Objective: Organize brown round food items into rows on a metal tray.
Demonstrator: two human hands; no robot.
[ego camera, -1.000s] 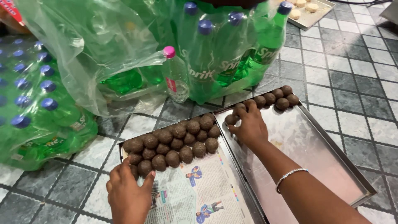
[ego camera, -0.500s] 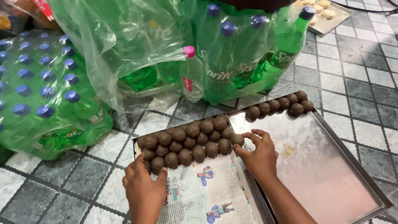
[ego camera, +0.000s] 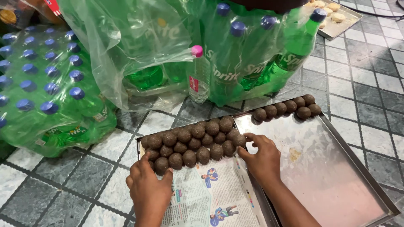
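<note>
**Two hands at a cluster of brown balls on a paper-lined tray**

A tiled floor (ego camera: 362, 96) carried everything. Shrink-wrapped packs of green bottles (ego camera: 46, 92) with blue caps filled the left and top, and one clear bottle with a pink cap (ego camera: 198, 75) stood among them. Two metal trays lay side by side: the right tray (ego camera: 336, 176) was mostly bare, with a short row of brown balls (ego camera: 286, 110) along its far edge, while the left tray (ego camera: 141, 141) was lined with newspaper (ego camera: 214, 197). A packed cluster of brown balls (ego camera: 193, 141) sat on the far part of that paper. The left hand (ego camera: 147, 187) rested at the cluster's near left corner, fingers loosely curled against a ball. The right hand (ego camera: 263, 157) lay at the cluster's right end, fingers spread, fingertips touching the end balls. A further tray of pale pieces (ego camera: 336, 14) lay at the top right.
</note>
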